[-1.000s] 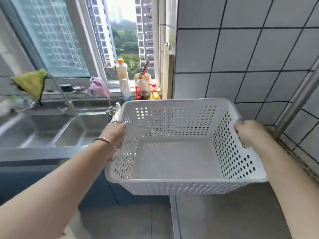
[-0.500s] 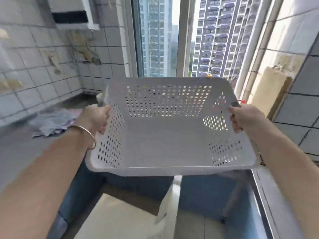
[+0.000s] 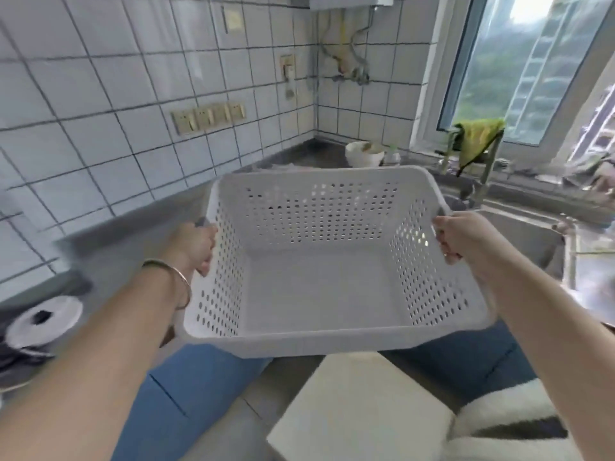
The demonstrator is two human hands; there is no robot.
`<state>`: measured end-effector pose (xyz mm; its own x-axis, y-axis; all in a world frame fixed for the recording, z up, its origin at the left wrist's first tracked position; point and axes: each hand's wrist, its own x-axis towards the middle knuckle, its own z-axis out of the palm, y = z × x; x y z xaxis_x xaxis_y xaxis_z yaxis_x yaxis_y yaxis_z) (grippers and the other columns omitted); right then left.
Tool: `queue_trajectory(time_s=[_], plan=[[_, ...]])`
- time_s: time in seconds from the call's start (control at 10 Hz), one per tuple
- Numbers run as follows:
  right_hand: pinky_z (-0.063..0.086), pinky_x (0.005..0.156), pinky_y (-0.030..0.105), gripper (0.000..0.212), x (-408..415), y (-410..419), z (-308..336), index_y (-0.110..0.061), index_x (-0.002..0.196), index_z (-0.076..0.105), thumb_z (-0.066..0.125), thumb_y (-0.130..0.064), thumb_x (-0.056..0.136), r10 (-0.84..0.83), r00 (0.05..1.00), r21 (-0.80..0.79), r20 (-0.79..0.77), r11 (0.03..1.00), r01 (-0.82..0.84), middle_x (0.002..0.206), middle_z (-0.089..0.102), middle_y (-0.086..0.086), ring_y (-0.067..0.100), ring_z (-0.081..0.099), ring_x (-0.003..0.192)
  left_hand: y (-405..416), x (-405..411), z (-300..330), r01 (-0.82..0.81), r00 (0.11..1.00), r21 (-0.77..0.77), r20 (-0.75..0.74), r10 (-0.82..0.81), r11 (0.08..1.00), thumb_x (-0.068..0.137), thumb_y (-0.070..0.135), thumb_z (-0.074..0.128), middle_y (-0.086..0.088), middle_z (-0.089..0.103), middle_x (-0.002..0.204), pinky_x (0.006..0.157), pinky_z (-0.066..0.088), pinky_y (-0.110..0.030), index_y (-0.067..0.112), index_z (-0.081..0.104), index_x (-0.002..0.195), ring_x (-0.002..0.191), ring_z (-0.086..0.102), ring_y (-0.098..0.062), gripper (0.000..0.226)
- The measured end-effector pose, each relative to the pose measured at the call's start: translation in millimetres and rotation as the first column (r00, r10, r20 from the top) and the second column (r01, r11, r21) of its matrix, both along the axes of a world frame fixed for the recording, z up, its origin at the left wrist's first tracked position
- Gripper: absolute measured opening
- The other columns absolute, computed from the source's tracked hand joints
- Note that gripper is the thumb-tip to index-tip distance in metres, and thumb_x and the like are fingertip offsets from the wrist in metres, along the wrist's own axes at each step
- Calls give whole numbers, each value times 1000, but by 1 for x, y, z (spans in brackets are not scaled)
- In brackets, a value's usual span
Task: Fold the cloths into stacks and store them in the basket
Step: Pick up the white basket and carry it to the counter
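I hold a white perforated plastic basket (image 3: 319, 294) in the air in front of me, with nothing inside it. My left hand (image 3: 196, 246) grips its left rim and my right hand (image 3: 457, 236) grips its right rim. The basket hangs above the grey countertop (image 3: 133, 247), near its edge. A pale bundle of cloths (image 3: 283, 168) lies on the counter just beyond the basket's far rim, mostly hidden by it. A green cloth (image 3: 477, 139) hangs over the tap by the window.
A tiled wall with sockets (image 3: 208, 116) runs along the left. A white bowl (image 3: 364, 154) stands in the far corner. The steel sink (image 3: 529, 234) lies to the right. A round white lid (image 3: 43, 319) sits at the left. Blue cabinet fronts (image 3: 199, 387) are below.
My view has swung left from the window to the tiled corner and counter. The basket stays held in both hands, carried along with the turn.
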<state>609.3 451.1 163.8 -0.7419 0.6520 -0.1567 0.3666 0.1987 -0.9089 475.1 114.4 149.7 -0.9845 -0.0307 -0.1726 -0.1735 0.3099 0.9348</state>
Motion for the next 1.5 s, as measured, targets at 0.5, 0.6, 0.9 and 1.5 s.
queue_trajectory(time_s=[0.5, 0.6, 0.9, 1.5], plan=[[24, 25, 11, 20, -281, -171, -50, -10, 76, 51, 47, -12, 95, 392, 912, -23, 125, 920, -392, 58, 39, 5, 4, 29, 17, -197, -124, -58, -325, 934, -143, 110, 341, 935, 92, 16, 42, -4, 39, 60, 46, 35, -23, 19, 38, 61, 49, 38, -19, 32], [25, 24, 9, 28, -330, -203, -53, -14, 67, 44, 45, -14, 95, 411, 894, 30, 177, 906, -422, 57, 39, 5, 5, 31, 15, -227, -158, -62, -370, 918, -159, 90, 387, 915, 92, 19, 43, -3, 42, 62, 44, 37, -22, 21, 40, 63, 51, 40, -18, 29], [28, 22, 10, 35, -453, -307, -86, -13, 61, 41, 44, -19, 95, 442, 843, 102, 306, 865, -491, 56, 44, 7, 4, 36, 15, -326, -271, -88, -386, 892, -121, 205, 404, 914, 94, 4, 36, -2, 28, 47, 35, 22, -2, 14, 29, 57, 17, 19, -4, 38], [25, 35, 16, 22, -685, -370, -126, -14, 74, 46, 39, -18, 94, 662, 659, -114, 356, 731, -673, 52, 32, 3, 12, 26, 28, -375, -423, -122, -447, 782, -356, 289, 552, 820, 81, 6, 39, -12, 42, 41, 57, 35, -33, 6, 44, 58, 42, 37, -23, 24]])
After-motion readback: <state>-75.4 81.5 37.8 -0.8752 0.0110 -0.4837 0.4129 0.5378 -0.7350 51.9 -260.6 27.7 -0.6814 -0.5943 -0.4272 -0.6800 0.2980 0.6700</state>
